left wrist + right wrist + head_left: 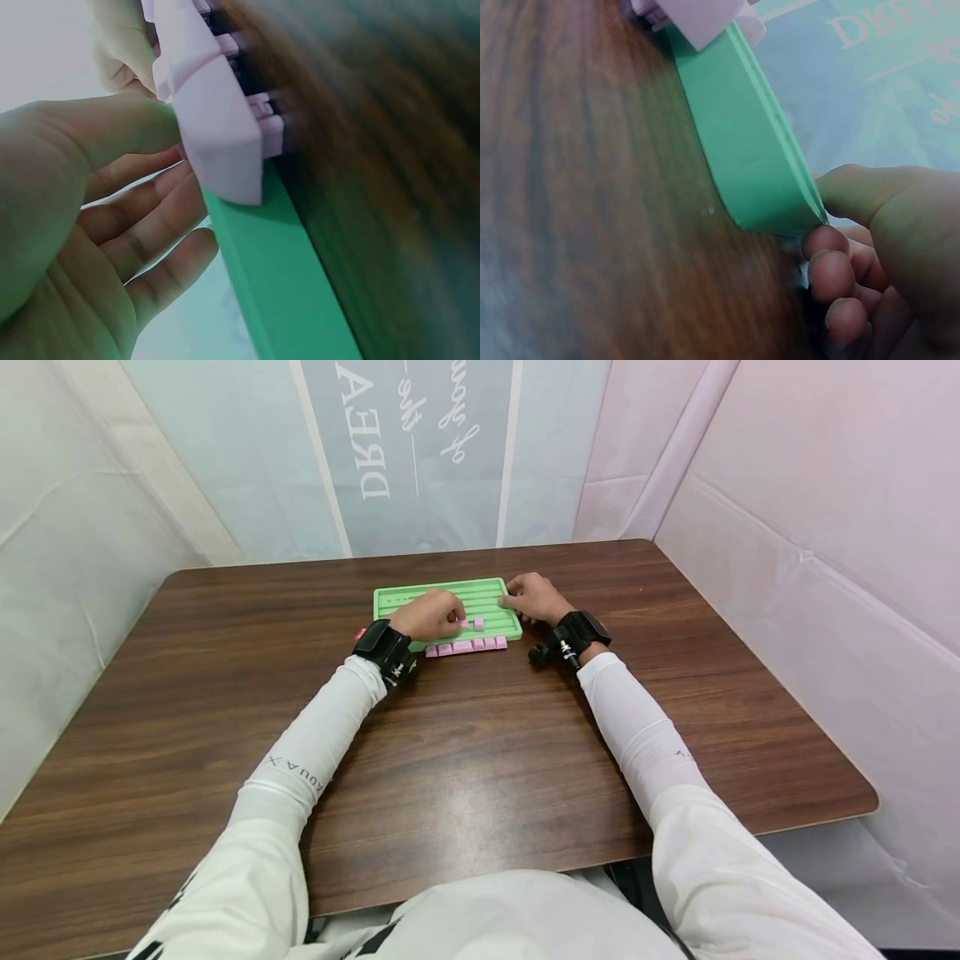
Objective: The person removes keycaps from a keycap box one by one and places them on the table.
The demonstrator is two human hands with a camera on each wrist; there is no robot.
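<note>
A green ridged tray (491,602) lies on the table. My left hand (427,614) is over its middle, thumb and fingertips pinching a small pink keycap (464,624), mostly hidden by the fingers. Just right of it, another pink keycap (478,623) sits on the tray. Along the tray's front side runs a row of several pink keycaps (462,647); the left wrist view shows the stems under a wide keycap (217,120). At the tray's right end my right hand (536,597) grips the edge, thumb on the rim and fingers (831,274) curled beside the corner.
The brown wooden table (480,752) extends toward the body and to both sides. A red tag (360,633) shows at the tray's left. Beyond the back edge hangs a printed curtain (435,452), with pale sheets at both sides. Black straps with cameras (386,647) circle the wrists.
</note>
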